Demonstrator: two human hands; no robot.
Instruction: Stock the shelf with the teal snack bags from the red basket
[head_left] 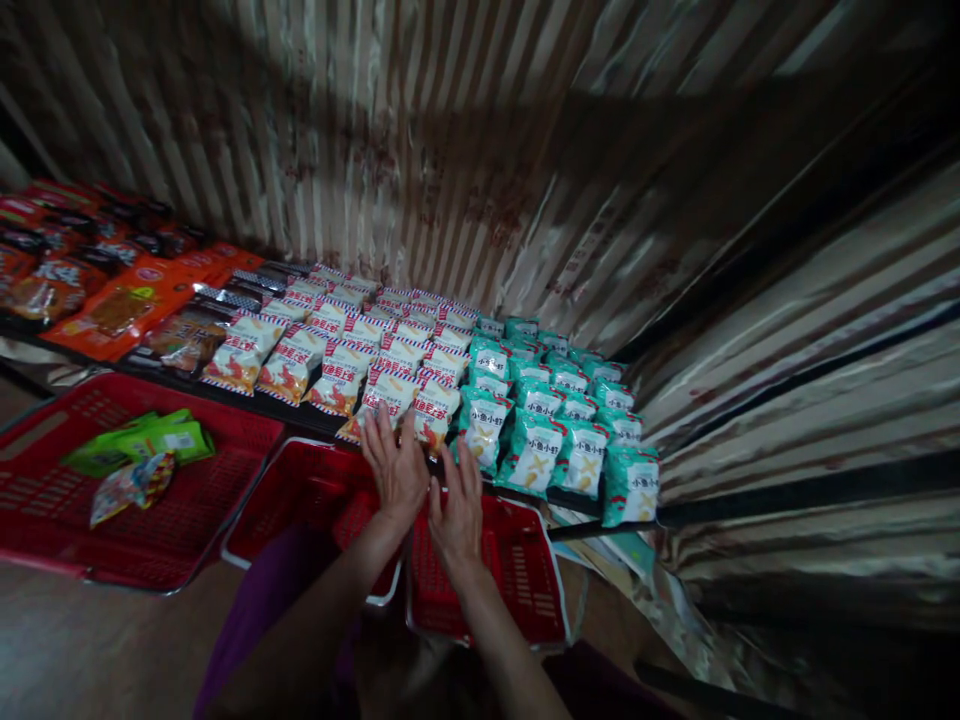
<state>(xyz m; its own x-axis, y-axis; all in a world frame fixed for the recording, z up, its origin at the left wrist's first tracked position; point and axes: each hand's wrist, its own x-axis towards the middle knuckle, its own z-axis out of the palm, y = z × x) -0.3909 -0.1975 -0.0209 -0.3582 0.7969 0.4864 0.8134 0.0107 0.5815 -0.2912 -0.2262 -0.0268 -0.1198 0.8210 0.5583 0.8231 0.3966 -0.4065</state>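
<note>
My left hand (395, 465) reaches to the shelf front, its fingers spread over the lower part of a white snack bag (390, 390) with red print and an orange bottom. Just right of it, my right hand (457, 505) has its fingers stretched out below a similar white snack bag (435, 405) and beside a green snack bag (484, 425). Whether the right fingertips touch either bag, I cannot tell. Several rows of the white bags stand behind my hands, and rows of teal-green bags (536, 450) stand to the right.
Under the shelf edge sit red baskets: a large one (225, 500) at left holding green packets (142, 440) and a colourful packet (133, 487), a middle one (296, 490) and a right one (525, 570). Orange packs (112, 310) fill the shelf's left. Corrugated sheeting (420, 130) rises behind.
</note>
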